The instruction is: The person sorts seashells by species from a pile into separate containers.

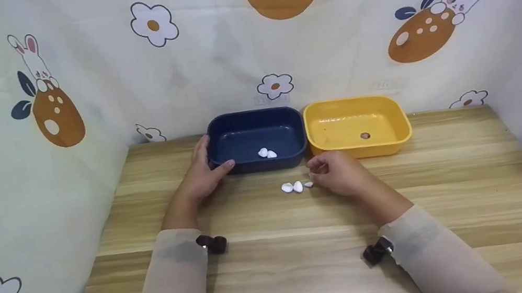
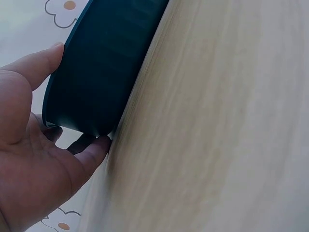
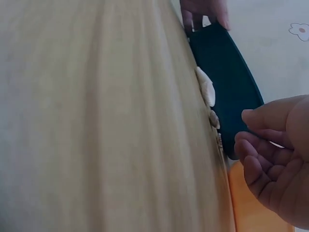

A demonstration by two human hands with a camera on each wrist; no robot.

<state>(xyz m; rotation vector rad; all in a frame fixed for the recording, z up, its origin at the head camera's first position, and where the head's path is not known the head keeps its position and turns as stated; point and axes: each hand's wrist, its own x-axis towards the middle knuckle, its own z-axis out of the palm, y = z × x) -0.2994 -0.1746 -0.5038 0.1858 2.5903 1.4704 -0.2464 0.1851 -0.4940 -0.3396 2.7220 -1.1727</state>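
Observation:
My left hand [image 1: 199, 175] grips the left end of a dark blue plastic basin [image 1: 264, 165], thumb at the front rim and fingers around the end wall. Two white shells [image 1: 266, 153] lie inside the basin. On the table before it sit two white shells [image 1: 293, 187] and a small greyish shell [image 1: 308, 184]. The right wrist view shows a small speckled one [image 3: 219, 140] beyond them. My right hand [image 1: 339, 173] hovers beside this row, its fingers loosely bent. Thumb and fingertips stand apart, with nothing visible between them in the right wrist view.
A yellow basin [image 1: 401, 145] stands against the blue one's right side, with a small brown piece [image 1: 365, 135] in it. Both basins are at the back of the wooden table [image 1: 282, 270], near the patterned cloth wall [image 1: 206, 71].

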